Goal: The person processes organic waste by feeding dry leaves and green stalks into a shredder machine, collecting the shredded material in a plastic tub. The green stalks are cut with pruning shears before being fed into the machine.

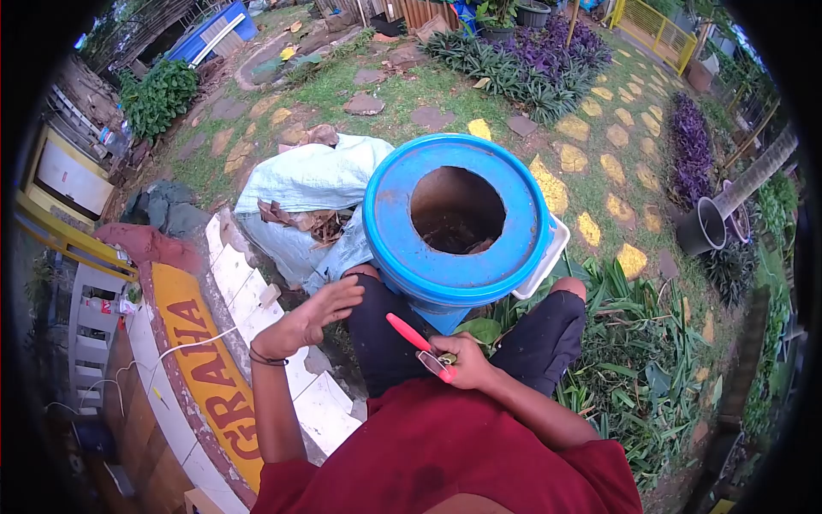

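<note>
My right hand [467, 360] is closed around a red-handled cutting tool [407, 332], with a bit of green leaf at the fingers. To the left, my left hand [330, 307] is raised above my knee, its fingers stretched out and nothing in it. Between my knees and just beyond them stands a blue drum [394, 184] with a round hole in its lid; dark material shows inside. A pale woven sack [330, 176] with dry leaves [321, 224] in its mouth lies left of the drum.
Cut green leaves [616, 368] are heaped on the right. A white tiled ledge [248, 287] and a yellow lettered wall [193, 343] run along my left. A white container edge [548, 261] shows behind the drum. Stepping stones [572, 158] and purple plants [556, 51] lie farther off.
</note>
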The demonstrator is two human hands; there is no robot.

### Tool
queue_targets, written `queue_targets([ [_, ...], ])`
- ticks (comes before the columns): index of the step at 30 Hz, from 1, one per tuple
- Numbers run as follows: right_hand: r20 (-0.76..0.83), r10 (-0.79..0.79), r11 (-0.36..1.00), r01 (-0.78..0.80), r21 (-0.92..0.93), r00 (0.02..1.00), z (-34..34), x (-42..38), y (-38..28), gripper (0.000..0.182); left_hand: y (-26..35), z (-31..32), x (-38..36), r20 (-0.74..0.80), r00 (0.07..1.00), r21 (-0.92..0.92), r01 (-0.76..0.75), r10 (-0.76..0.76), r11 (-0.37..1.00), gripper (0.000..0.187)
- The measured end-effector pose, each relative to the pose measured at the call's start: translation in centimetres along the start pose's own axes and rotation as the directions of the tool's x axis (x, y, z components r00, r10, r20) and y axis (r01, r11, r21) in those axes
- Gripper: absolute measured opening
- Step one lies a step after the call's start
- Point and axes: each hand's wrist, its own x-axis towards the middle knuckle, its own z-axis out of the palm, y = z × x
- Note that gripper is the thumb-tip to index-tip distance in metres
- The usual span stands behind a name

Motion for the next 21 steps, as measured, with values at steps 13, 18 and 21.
queue_targets([
  [13,0.035,-0.074,0.944,0.082,-0.320,0.997,3.6,3.2,-1.5,0.030,-7.7,11.3,3.0,-0.569,0.822,-0.510,-0.323,-0.031,0.798,0.023],
  [18,0.058,-0.059,0.955,0.073,-0.287,0.997,3.1,3.1,-1.7,0.028,-7.8,11.6,4.2,-0.619,0.784,-0.506,-0.343,-0.056,0.791,0.012],
  [21,0.068,0.025,0.949,-0.002,-0.316,0.997,2.9,2.8,-1.7,0.027,-9.3,11.1,4.5,-0.576,0.817,-0.558,-0.355,-0.042,0.750,0.011],
])
